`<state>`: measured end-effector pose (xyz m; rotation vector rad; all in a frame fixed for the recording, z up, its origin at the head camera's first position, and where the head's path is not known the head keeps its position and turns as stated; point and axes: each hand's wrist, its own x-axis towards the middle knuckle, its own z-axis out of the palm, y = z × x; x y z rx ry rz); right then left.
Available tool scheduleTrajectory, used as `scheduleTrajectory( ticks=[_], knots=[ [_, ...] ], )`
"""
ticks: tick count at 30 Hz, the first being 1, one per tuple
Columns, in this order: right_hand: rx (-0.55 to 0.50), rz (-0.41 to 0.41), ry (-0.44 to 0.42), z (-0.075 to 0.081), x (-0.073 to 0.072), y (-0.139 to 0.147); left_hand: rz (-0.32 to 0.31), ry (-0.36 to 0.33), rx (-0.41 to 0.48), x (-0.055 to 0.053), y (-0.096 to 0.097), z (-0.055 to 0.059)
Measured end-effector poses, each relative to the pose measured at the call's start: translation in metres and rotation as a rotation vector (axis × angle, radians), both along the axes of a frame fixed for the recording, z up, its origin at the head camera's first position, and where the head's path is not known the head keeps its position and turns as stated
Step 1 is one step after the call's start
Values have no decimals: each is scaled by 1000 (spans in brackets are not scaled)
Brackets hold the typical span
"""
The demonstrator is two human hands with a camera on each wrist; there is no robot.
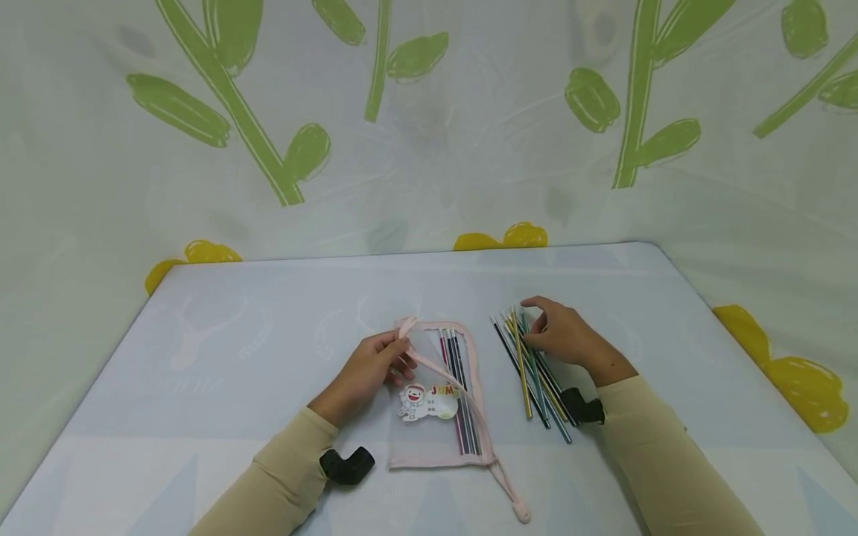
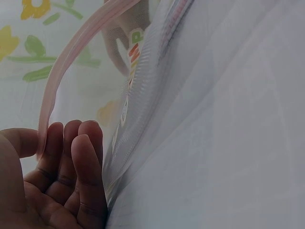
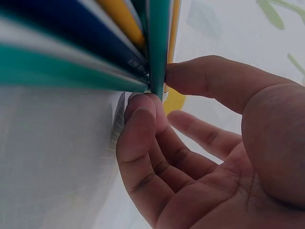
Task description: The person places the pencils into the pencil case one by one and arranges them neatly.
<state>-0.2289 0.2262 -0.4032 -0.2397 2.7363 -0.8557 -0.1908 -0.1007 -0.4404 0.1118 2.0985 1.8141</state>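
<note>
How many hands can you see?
2: the left hand holds the pink-edged pouch; the right hand is at the loose pencils. Neither is hidden.

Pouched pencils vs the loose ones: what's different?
- Place: the pouched pencils lie inside the mesh pouch; the loose pencils lie outside it.
- Arrangement: the pouched pencils run nearly parallel; the loose pencils cross and fan out.
- Colour: the pouched pencils look mostly dark, one reddish; the loose pencils include yellow and teal.
Shared: both are slender, with dark ones in each group.
</note>
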Motion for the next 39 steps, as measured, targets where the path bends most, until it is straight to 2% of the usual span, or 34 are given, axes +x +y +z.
scheduleTrajectory(
  ticks=[9, 15, 24, 30, 39],
  knots=[
    [3, -20, -24, -1, -1, 1, -17, 15, -4, -1, 0, 1],
    [-5, -16, -9, 1, -1, 3, -18, 30, -3, -1, 0, 3],
    [-39, -43, -35, 5, -1, 4, -9, 11, 5, 0, -1, 0],
    [-67, -54, -18, 13, 1, 2, -11, 13, -18, 0, -1, 0],
    [-160, -47, 64, 19, 5, -4, -4, 17, -9, 0, -1, 0]
  ],
)
